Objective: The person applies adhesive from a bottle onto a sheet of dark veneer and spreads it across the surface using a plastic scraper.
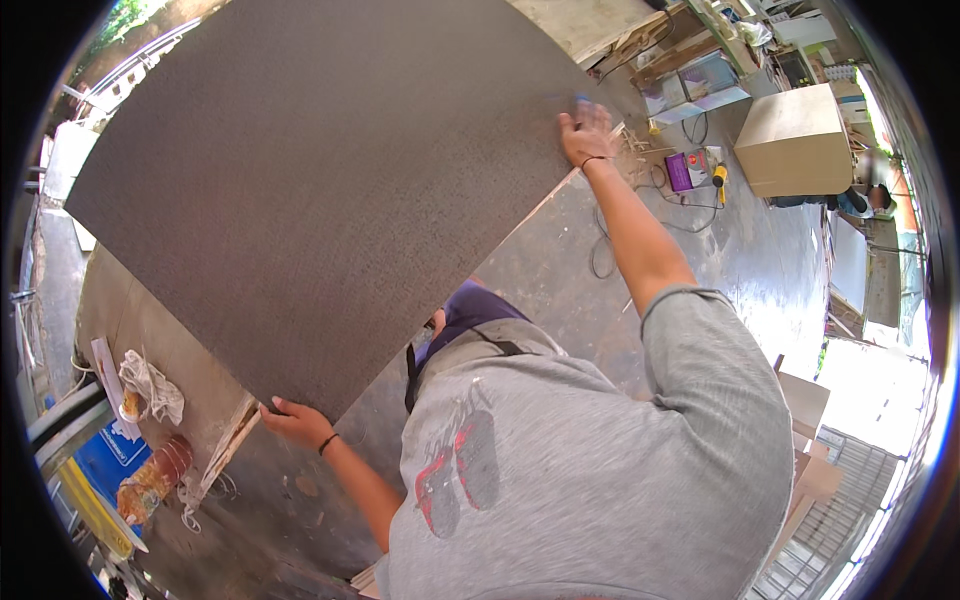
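Cloth (pixel 153 388), white and crumpled, lay at your far left on a brown tabletop (pixel 140 305), with a see-through container (pixel 157 480) of something orange-brown near it, lying on its side. Just right of these was your left hand (pixel 298 422), a dark band around its wrist, at the side edge of a large dark brown sheet (pixel 300 200), close to the corner nearest you. Its thumb lay along that edge; the underside of the hand was hidden, so whether it gripped the sheet could not be told.

The sheet itself, flat and faintly textured, filled the upper left and middle, slanting in front of your body and covering part of the tabletop. At its right corner was your right hand (pixel 588 138), back upward, fingers reaching away from you. They were blurred, with a small blue smudge at the tips, so what they held, if anything, could not be told.

Further right, on the grey floor (pixel 745 245), a purple box (pixel 688 171) sat beside a yellow-and-black tool (pixel 720 178), near loose dark cable. Beyond them stood a pale, boxy wooden piece (pixel 793 142).
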A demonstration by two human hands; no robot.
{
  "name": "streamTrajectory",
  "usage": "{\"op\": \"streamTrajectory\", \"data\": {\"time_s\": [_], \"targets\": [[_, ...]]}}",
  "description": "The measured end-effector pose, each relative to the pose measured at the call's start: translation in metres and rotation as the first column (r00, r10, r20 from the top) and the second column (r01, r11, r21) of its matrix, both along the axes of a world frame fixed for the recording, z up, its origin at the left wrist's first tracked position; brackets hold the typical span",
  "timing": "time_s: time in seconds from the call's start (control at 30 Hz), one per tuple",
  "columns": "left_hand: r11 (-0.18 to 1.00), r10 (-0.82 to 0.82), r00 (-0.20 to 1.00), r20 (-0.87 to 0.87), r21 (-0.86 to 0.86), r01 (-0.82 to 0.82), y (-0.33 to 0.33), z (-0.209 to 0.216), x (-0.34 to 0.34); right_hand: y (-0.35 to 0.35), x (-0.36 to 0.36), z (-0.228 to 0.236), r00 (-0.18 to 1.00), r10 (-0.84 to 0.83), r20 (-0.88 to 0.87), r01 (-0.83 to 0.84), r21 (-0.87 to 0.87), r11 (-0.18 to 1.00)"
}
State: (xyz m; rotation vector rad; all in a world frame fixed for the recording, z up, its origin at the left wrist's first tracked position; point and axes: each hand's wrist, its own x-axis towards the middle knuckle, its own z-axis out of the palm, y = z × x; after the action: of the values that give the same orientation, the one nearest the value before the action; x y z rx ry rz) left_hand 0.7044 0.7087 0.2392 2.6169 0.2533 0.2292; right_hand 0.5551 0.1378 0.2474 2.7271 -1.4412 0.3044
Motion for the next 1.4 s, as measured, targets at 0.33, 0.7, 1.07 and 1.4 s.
{"op": "streamTrajectory", "data": {"time_s": [0.33, 0.7, 1.07, 1.4], "targets": [[1.000, -0.001, 0.999, -0.046, -0.011, 0.000, 0.003, 0.012, -0.006, 0.063, 0.040, 0.047, 0.939, 0.339, -0.056, -0.320, 0.219, 0.922], [0.452, -0.086, 0.976, -0.199, -0.881, -0.139, 0.059, -0.003, 0.011, 0.196, 0.156, 0.026, 0.747, 0.660, -0.085, -0.654, 0.090, 0.751], [0.185, -0.019, 0.966, -0.260, -0.950, -0.252, 0.047, -0.002, 0.009, 0.402, 0.091, 0.135, -0.377, 0.779, 0.500, -0.211, 0.773, -0.598], [0.554, 0.371, 0.929, 0.002, -0.803, -0.220, 0.018, -0.001, -0.001, 0.266, 0.259, 0.013, 0.685, 0.625, -0.374, -0.608, 0.181, 0.773]]}}
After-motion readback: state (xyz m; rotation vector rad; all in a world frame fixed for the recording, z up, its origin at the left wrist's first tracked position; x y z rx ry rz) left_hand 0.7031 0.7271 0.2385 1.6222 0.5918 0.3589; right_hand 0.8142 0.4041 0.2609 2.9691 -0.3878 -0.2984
